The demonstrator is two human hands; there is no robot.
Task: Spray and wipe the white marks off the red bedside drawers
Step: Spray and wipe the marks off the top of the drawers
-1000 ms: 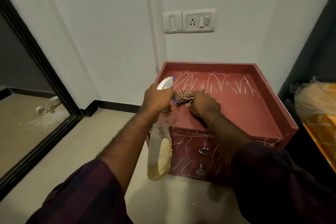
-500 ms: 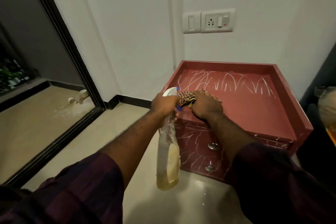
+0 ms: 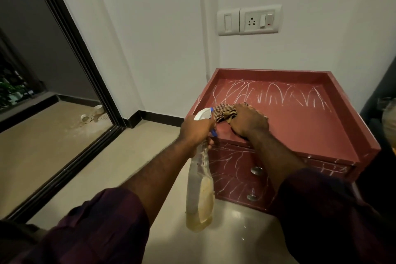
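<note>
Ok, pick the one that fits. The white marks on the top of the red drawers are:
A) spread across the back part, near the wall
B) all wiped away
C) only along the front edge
A: the white marks cross the back of the top of the red drawers, while the near part around the cloth in the right hand looks clean.

Right hand (image 3: 249, 121) presses the checked cloth (image 3: 225, 112) onto the red drawers (image 3: 300, 126); left hand (image 3: 196, 129) grips the spray bottle (image 3: 200, 188); white marks (image 3: 276, 94) beyond.
</note>
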